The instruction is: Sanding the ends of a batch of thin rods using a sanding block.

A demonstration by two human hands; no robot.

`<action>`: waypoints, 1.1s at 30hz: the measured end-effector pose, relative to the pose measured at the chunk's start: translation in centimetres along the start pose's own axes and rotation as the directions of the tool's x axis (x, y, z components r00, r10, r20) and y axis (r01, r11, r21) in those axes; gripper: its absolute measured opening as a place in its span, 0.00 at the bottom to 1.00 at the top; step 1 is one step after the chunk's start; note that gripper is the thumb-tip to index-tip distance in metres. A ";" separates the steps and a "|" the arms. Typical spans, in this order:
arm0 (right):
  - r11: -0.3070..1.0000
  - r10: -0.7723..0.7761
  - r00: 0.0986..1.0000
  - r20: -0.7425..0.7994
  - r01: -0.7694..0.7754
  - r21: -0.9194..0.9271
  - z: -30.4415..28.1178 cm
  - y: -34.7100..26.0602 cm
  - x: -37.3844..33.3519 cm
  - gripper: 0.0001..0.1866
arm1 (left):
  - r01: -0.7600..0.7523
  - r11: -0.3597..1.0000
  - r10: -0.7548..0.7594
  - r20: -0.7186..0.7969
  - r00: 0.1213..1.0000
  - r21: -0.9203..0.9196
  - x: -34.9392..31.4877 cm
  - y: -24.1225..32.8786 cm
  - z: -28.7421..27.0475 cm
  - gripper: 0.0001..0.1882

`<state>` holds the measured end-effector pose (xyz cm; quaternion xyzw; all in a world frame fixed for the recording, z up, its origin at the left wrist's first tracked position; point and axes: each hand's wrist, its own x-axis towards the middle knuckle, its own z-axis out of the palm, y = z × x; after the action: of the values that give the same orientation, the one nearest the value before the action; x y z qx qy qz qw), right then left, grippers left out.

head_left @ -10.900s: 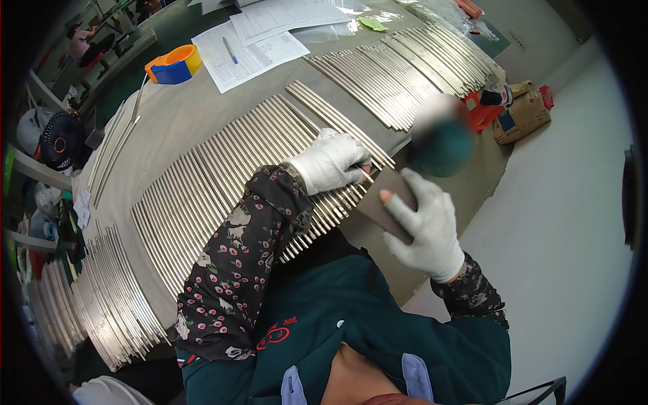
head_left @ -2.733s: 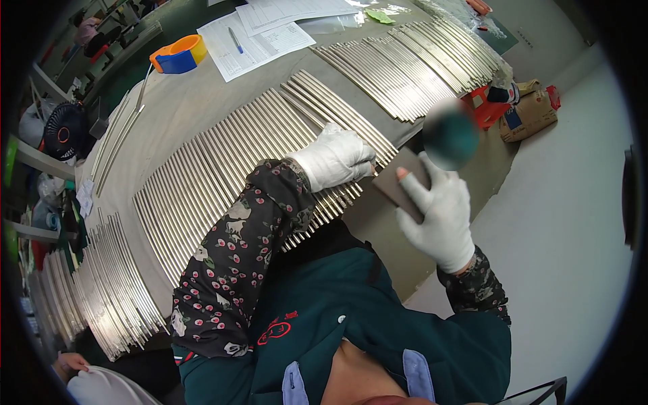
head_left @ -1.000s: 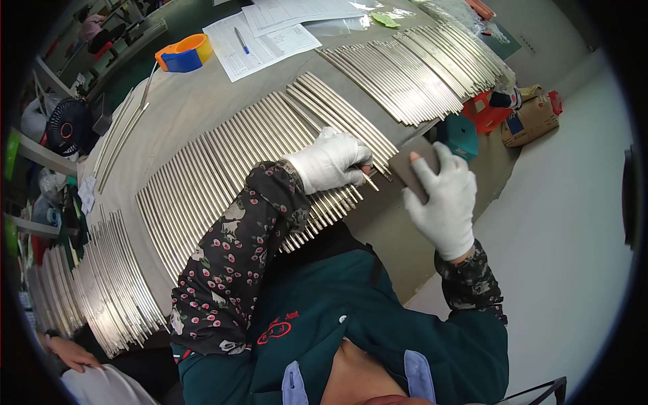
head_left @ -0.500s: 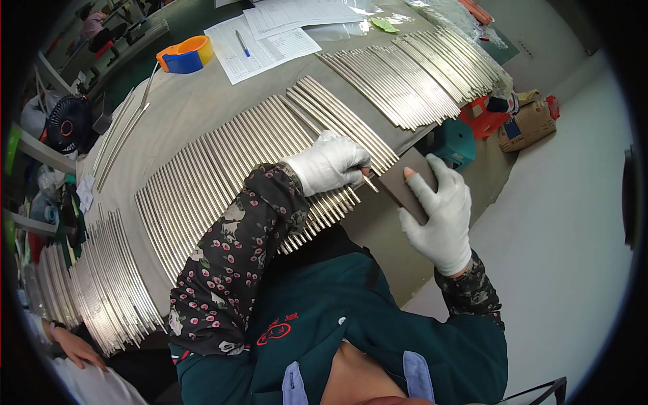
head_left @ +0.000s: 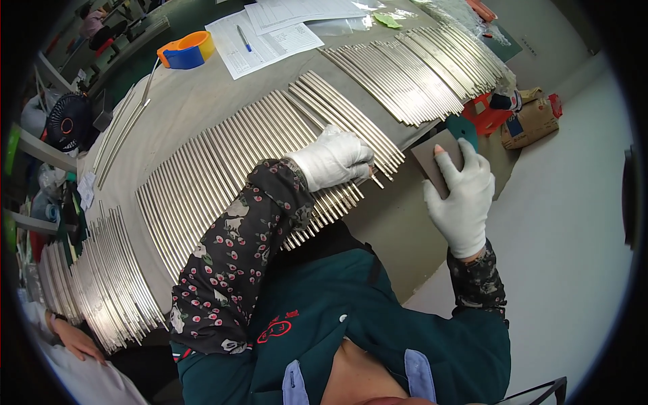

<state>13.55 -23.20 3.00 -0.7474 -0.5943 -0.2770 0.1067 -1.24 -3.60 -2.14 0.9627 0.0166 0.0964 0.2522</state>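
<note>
My left hand (head_left: 331,160), in a white glove, has its fingers closed around the near end of a thin metal rod (head_left: 377,181). The rod's tip sticks out beyond the fingertips. Under and beside this hand lies a wide row of parallel silver rods (head_left: 229,158), their near ends jutting past the table edge. A smaller bunch of rods (head_left: 347,113) lies just to its right. Off the table's edge, my gloved right hand (head_left: 466,206) grips a flat brown block (head_left: 439,162), probably a sanding block. A bare fingertip rests on the block, which is apart from the rods.
More rods (head_left: 418,74) lie at the far right of the grey table (head_left: 175,111), and another batch (head_left: 111,277) at the left. Paper sheets with a pen (head_left: 244,38) and a tape dispenser (head_left: 185,50) sit at the back. A co-worker's hand (head_left: 77,341) shows lower left.
My right hand has moved right with the brown block, away from the rod ends. My left hand stays nearly in place, still on the rod.
</note>
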 end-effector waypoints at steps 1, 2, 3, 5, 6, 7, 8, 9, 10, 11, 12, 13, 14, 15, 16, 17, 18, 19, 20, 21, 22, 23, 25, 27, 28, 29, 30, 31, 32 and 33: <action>0.991 -0.073 0.997 0.005 0.072 0.113 -0.3 -0.5 0.0 0.27 | -0.011 0.999 0.010 -0.034 0.999 -0.052 0.1 -0.4 0.4 0.06; 0.964 -0.145 0.989 0.008 0.139 0.227 -1.1 -1.6 -0.4 0.27 | -0.023 0.994 0.016 -0.064 0.998 -0.109 0.1 -0.3 0.6 0.06; 0.890 -0.274 0.956 0.101 0.213 0.403 -1.5 -2.7 -0.7 0.28 | -0.006 0.994 0.000 -0.058 0.998 -0.110 0.0 -0.3 0.5 0.07; 0.932 -0.251 0.961 0.113 0.209 0.296 -0.8 -3.0 -1.4 0.27 | -0.008 0.998 0.005 -0.043 0.999 -0.068 0.1 0.0 0.4 0.07; 0.970 -0.158 0.984 0.086 0.138 0.200 -0.4 -2.1 -0.8 0.27 | -0.010 1.000 0.009 -0.026 1.000 -0.025 0.2 0.1 0.3 0.07; 0.998 -0.043 0.995 0.087 0.046 -0.032 -0.3 -1.1 0.2 0.26 | -0.015 1.000 0.015 -0.010 1.000 0.015 0.4 0.0 -0.1 0.05; 1.000 -0.003 0.999 0.038 0.003 -0.009 0.1 0.0 0.2 0.28 | -0.012 1.000 0.012 -0.012 1.000 0.018 0.2 0.1 -0.1 0.05; 0.998 -0.036 0.999 0.015 0.036 0.054 0.0 0.0 0.0 0.29 | 0.021 0.999 -0.022 -0.014 1.000 -0.043 0.0 0.2 0.0 0.05; 0.992 -0.065 0.998 -0.006 0.066 0.112 -0.3 0.0 -0.3 0.29 | 0.049 0.993 -0.050 -0.013 0.999 -0.106 0.0 0.3 0.1 0.05; 0.992 -0.065 0.998 -0.005 0.065 0.111 -0.3 -0.1 -0.3 0.29 | 0.032 0.989 -0.034 -0.009 0.999 -0.146 0.0 0.3 0.0 0.05; 0.987 -0.070 0.997 0.011 0.068 0.145 -0.2 -0.3 -0.3 0.30 | 0.031 0.989 -0.033 -0.008 0.999 -0.147 0.1 0.3 -0.1 0.05; 0.981 -0.078 0.996 0.033 0.070 0.182 -0.1 -0.6 -0.5 0.30 | 0.050 0.993 -0.053 -0.027 0.998 -0.106 -0.1 0.8 -0.5 0.06; 0.980 -0.078 0.996 0.040 0.069 0.186 -0.2 -0.7 -0.7 0.30 | 0.069 0.995 -0.072 -0.047 0.996 -0.065 -0.2 1.1 -0.6 0.08; 0.975 -0.053 0.998 0.043 0.042 0.216 -0.3 -0.8 -0.7 0.30 | 0.038 0.998 -0.039 -0.015 0.999 -0.057 0.0 0.4 -0.2 0.11; 0.970 -0.026 0.999 0.045 0.014 0.244 -0.5 -0.8 -0.6 0.31 | 0.050 0.997 -0.052 -0.028 0.998 -0.066 0.2 0.2 -0.1 0.09; 0.951 -0.089 0.994 0.055 0.069 0.303 -1.0 -1.5 -0.8 0.31 | 0.026 0.995 -0.029 -0.025 0.999 -0.098 0.2 0.1 0.0 0.08; 0.925 -0.152 0.987 0.060 0.121 0.360 -1.5 -2.4 -1.2 0.31 | 0.001 0.991 -0.005 -0.024 1.000 -0.131 0.1 -0.1 0.1 0.08; 0.858 -0.302 0.950 0.079 0.235 0.456 -1.4 -3.2 -1.4 0.31 | 0.014 0.995 -0.016 -0.015 1.000 -0.100 0.1 0.2 0.0 0.07; 0.874 -0.327 0.938 0.114 0.255 0.413 -1.4 -3.6 -1.5 0.30 | 0.026 0.997 -0.027 -0.007 1.000 -0.069 0.1 0.5 -0.2 0.07; 0.935 -0.233 0.967 0.106 0.193 0.298 -0.9 -2.6 -1.0 0.30 | 0.004 0.994 -0.006 -0.022 1.000 -0.108 0.2 0.3 -0.1 0.06; 0.973 -0.152 0.985 0.084 0.134 0.189 -0.4 -1.4 -0.3 0.29 | 0.014 0.994 -0.017 -0.028 0.999 -0.105 -0.3 0.3 0.0 0.06; 0.999 -0.048 0.996 0.074 0.050 -0.019 -0.3 -0.7 0.2 0.28 | -0.013 0.993 0.007 -0.052 0.999 -0.118 -0.3 0.1 0.2 0.06; 0.981 -0.093 0.995 0.038 0.085 0.174 -0.6 -0.7 -0.1 0.28 | 0.016 0.994 -0.017 -0.012 1.000 -0.109 0.2 0.1 0.1 0.05; 0.862 -0.293 0.951 0.099 0.218 0.458 -1.4 -2.8 -1.0 0.27 | 0.018 0.996 -0.019 -0.011 1.000 -0.089 0.3 0.5 0.1 0.05; 0.864 -0.322 0.939 0.122 0.239 0.444 -1.2 -3.4 -1.4 0.27 | 0.031 0.997 -0.032 -0.017 0.999 -0.067 0.0 0.6 0.0 0.05; 0.936 -0.217 0.971 0.103 0.178 0.303 -0.9 -2.6 -1.1 0.26 | -0.023 0.994 0.019 -0.039 0.999 -0.102 -0.1 0.1 0.3 0.05; 0.982 -0.113 0.991 0.067 0.102 0.158 -0.4 -1.2 -0.4 0.26 | -0.021 0.995 0.017 -0.039 0.999 -0.101 -0.3 0.1 0.4 0.05; 1.000 -0.007 0.999 0.037 0.007 0.003 0.2 -0.1 0.2 0.26 | -0.034 0.994 0.029 -0.057 0.998 -0.105 -0.2 0.0 0.3 0.05; 0.997 0.020 0.999 0.033 -0.022 0.070 0.0 0.2 0.3 0.27 | -0.048 0.993 0.040 -0.075 0.996 -0.108 -0.1 0.0 0.2 0.05; 0.979 -0.066 0.997 0.036 0.058 0.194 -0.4 -0.3 0.0 0.27 | -0.049 0.993 0.041 -0.076 0.996 -0.104 -0.1 0.0 0.0 0.05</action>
<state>13.17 -23.33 3.24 -0.7205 -0.6434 -0.2055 0.1573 -1.38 -3.59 -2.16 0.9439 -0.0008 0.1385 0.2998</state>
